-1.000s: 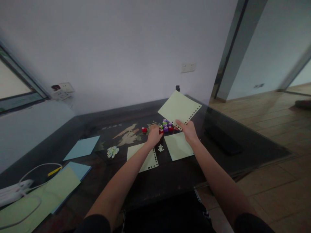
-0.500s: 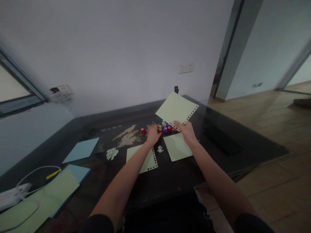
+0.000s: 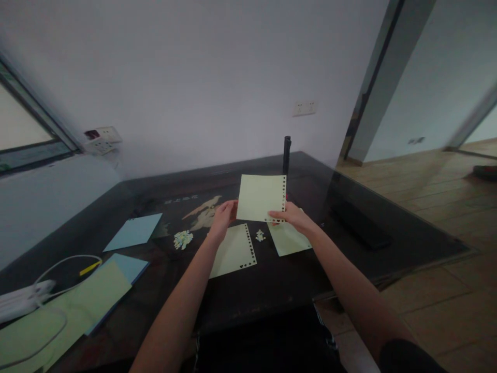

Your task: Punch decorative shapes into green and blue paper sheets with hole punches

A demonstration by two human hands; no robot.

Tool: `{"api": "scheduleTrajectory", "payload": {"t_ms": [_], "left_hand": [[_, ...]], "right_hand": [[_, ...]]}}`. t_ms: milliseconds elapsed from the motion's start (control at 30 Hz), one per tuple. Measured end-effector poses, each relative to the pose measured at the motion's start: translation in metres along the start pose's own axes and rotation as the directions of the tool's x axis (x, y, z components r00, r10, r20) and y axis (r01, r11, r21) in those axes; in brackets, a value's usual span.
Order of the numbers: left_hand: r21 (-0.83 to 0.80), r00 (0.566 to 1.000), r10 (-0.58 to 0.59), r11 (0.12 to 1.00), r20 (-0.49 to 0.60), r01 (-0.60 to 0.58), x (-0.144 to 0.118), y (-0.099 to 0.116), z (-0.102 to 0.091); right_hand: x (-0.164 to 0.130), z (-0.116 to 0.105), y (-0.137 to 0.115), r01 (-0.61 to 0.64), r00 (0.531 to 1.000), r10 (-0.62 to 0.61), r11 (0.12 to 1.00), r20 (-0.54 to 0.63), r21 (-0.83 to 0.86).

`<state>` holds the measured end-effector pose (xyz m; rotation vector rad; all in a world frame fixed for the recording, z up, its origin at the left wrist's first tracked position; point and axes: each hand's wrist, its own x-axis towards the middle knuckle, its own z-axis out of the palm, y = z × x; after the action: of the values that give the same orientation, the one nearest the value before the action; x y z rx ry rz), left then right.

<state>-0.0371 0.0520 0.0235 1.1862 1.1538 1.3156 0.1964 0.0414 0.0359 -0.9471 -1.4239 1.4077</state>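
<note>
My right hand pinches a pale yellow-green sheet of paper by its lower right corner, thumb on top. Small shapes are punched along the sheet's right edge. At the sheet's left edge is my left hand, with its fingers curled; what they hold is partly hidden. Below lies a second punched sheet, with another pale sheet to its right. Between these two sheets sits a small heap of paper cutouts. The colourful craft punches are almost wholly hidden behind the raised sheet.
A larger pile of cutouts lies left on the dark table. Blue paper, more yellow-green paper and a white power strip with cable lie farther left. A black upright object stands behind; a dark flat object lies right.
The held sheet has come down and left and turned more upright. My left hand has drawn back from the craft punches to the sheet's left edge. The camera view has shifted slightly.
</note>
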Motion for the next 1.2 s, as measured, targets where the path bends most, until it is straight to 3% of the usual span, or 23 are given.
{"api": "scheduleTrajectory", "payload": {"t_ms": [233, 567, 767, 900, 1067, 1200], "left_hand": [[0.198, 0.997, 0.072, 0.977, 0.03, -0.077, -0.016, 0.007, -0.004], [0.232, 0.995, 0.049, 0.97, 0.092, -0.07, -0.015, -0.002, -0.006], [0.248, 0.987, 0.056, 0.964, 0.147, -0.092, -0.019, -0.005, 0.002], [0.19, 0.985, 0.085, 0.975, 0.148, -0.113, -0.023, -0.01, 0.013], [0.281, 0.964, 0.237, 0.923, 0.122, -0.262, -0.032, -0.013, 0.027], [0.465, 0.908, 0.342, 0.78, 0.243, -0.419, -0.041, -0.012, 0.032]], "right_hand": [[0.0, -0.001, 0.006, -0.059, 0.991, 0.068, 0.995, 0.115, -0.083], [0.014, -0.017, 0.009, -0.047, 0.98, 0.019, 0.989, -0.196, -0.142], [0.013, -0.023, 0.006, -0.019, 0.963, -0.023, 0.988, -0.267, -0.153], [0.011, -0.033, 0.0, -0.077, 0.953, 0.018, 0.979, -0.301, -0.186], [0.005, -0.053, -0.007, -0.22, 0.95, 0.146, 0.94, -0.278, -0.261], [-0.004, -0.074, -0.015, -0.274, 0.951, 0.192, 0.886, -0.242, -0.375]]}}
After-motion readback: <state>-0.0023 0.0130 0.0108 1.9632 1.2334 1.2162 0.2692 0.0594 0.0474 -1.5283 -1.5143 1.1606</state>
